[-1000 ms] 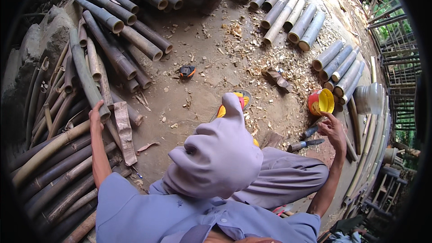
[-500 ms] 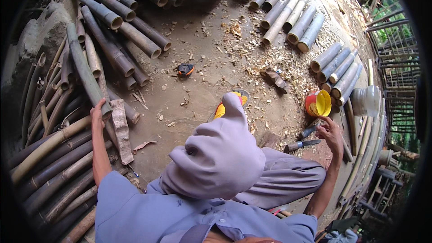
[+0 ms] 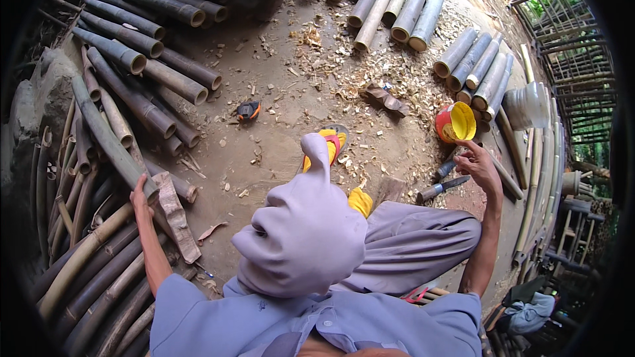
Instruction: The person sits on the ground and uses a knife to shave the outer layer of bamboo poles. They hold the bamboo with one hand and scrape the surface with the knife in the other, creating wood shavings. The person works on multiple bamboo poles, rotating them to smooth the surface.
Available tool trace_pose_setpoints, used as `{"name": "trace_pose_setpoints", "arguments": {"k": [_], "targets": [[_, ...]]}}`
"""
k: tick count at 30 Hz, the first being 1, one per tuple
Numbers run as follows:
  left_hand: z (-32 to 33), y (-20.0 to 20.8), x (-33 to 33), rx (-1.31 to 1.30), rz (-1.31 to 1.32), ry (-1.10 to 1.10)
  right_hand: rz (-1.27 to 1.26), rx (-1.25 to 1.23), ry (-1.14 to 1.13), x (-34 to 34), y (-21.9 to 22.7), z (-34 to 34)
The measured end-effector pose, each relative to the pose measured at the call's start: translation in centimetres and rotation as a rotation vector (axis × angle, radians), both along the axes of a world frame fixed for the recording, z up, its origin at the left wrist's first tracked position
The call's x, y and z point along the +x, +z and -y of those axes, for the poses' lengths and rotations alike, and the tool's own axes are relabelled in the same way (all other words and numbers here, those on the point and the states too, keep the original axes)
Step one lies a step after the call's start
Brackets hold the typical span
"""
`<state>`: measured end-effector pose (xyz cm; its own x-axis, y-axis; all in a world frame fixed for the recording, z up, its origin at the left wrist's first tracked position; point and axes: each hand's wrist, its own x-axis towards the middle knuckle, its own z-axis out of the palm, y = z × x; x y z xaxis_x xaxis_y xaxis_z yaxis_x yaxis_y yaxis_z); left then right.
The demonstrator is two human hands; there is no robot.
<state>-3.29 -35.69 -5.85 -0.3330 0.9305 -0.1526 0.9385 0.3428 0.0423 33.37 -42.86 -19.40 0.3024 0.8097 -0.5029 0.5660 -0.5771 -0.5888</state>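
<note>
Bamboo (image 3: pixel 106 274) and a wood slab (image 3: pixel 177 215) crowd the left hand (image 3: pixel 141 205), clasped on the near end of a pole (image 3: pixel 116 140) slanting across the pile, while the can (image 3: pixel 444 124) and knife (image 3: pixel 432 192) sit close to the right hand (image 3: pixel 481 170), its fingers released and loosely curled. The view swings, the left hand keeps its grip, and a yellow sock (image 3: pixel 360 202) pops out beside the trousers (image 3: pixel 417 241)! Shavings (image 3: pixel 331 69) litter the earth floor (image 3: pixel 271 155) around a tape measure (image 3: pixel 249 110), with a slatted fence (image 3: pixel 573 81) curving along the right.
</note>
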Motion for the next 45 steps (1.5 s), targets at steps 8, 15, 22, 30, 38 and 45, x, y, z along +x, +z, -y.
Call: {"name": "trace_pose_setpoints", "arguments": {"k": [8,15,22,30,38,45], "targets": [[-0.5,-7.4,-8.8,-0.004,0.196,0.07,0.039,-0.015,0.009,0.8,-0.2,0.5],[-3.3,-25.0,-36.7,0.554,0.224,0.475,-0.067,-0.012,-0.032,0.8,-0.4,0.3],[-2.8,-29.0,-39.1,0.382,1.234,0.838,-0.099,-0.028,-0.1,0.8,-0.7,2.1],[-2.5,-28.0,-38.0,0.42,1.254,0.893,-0.08,-0.013,-0.128,0.6,-0.1,1.1],[-2.4,-29.3,-39.0,0.389,1.158,0.863,-0.059,0.003,-0.116,0.4,-0.4,0.3],[-2.3,-30.1,-39.8,0.394,1.191,0.864,-0.014,-0.012,-0.053,0.1,-0.1,0.1]]}}
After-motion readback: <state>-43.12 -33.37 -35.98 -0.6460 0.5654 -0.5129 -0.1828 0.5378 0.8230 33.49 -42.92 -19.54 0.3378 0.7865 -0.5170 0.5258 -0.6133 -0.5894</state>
